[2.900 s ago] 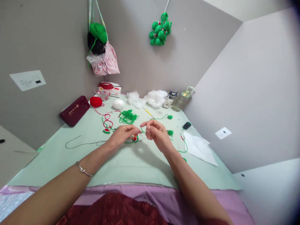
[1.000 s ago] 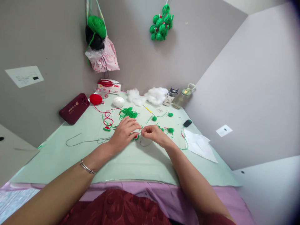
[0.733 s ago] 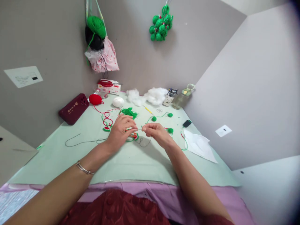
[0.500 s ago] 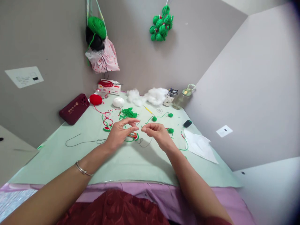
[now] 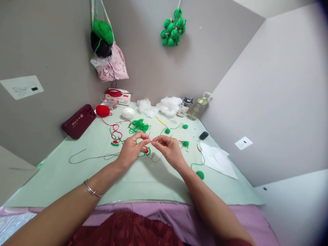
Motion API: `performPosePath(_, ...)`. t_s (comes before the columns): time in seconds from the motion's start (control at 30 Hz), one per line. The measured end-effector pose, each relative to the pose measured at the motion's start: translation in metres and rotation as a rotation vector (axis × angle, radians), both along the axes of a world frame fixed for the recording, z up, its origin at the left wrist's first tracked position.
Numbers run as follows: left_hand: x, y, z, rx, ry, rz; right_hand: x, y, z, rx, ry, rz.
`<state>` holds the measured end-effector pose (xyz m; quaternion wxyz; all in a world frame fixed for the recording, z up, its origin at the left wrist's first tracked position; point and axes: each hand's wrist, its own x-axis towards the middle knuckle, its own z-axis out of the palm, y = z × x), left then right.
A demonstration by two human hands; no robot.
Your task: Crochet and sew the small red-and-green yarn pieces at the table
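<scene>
Thumb and forefinger of my left hand pinch a thin needle, its tip pointing up and away. My right hand is closed in a pinch beside it, fingertips almost touching the left ones. A dark thread runs in loops below the right hand; its end in the fingertips is too small to see clearly. Under the hands lies a small green, white and red crocheted piece with an orange clip. A similar crocheted piece rests left of my left hand.
Green yarn, a red yarn ball, a white ball, stuffing and a yellow crochet hook lie beyond. Small green balls sit rightward, near white paper. A bottle and a phone flank the table.
My hands have come closer together, fingertips now nearly meeting. The needle has tilted more upright. The view has shifted slightly, and a green ball beside my right forearm is now uncovered.
</scene>
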<state>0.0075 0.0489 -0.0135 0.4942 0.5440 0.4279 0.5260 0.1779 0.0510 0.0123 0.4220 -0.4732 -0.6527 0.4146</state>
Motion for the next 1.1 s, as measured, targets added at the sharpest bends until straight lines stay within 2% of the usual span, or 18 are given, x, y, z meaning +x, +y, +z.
performPosePath(0.17,-0.006,0.008,-0.005,0.002,-0.105,0.160,0.001,-0.002,0.003,0.066,0.017,-0.053)
performPosePath(0.37,-0.002,0.003,-0.004,-0.059,-0.104,-0.020,0.002,-0.004,0.005,0.070,-0.012,-0.052)
performPosePath(0.63,0.000,-0.001,0.000,-0.007,-0.025,-0.076,-0.003,-0.007,0.002,0.231,-0.098,-0.061)
performPosePath(0.8,0.001,0.001,-0.004,-0.080,-0.183,-0.048,-0.001,-0.007,0.003,0.209,-0.030,-0.095)
performPosePath(0.9,0.001,0.003,-0.005,-0.146,-0.252,-0.063,-0.004,-0.004,0.010,0.266,0.054,-0.122)
performPosePath(1.1,-0.004,0.003,-0.006,-0.153,-0.276,-0.132,-0.021,-0.003,0.015,0.371,0.151,-0.038)
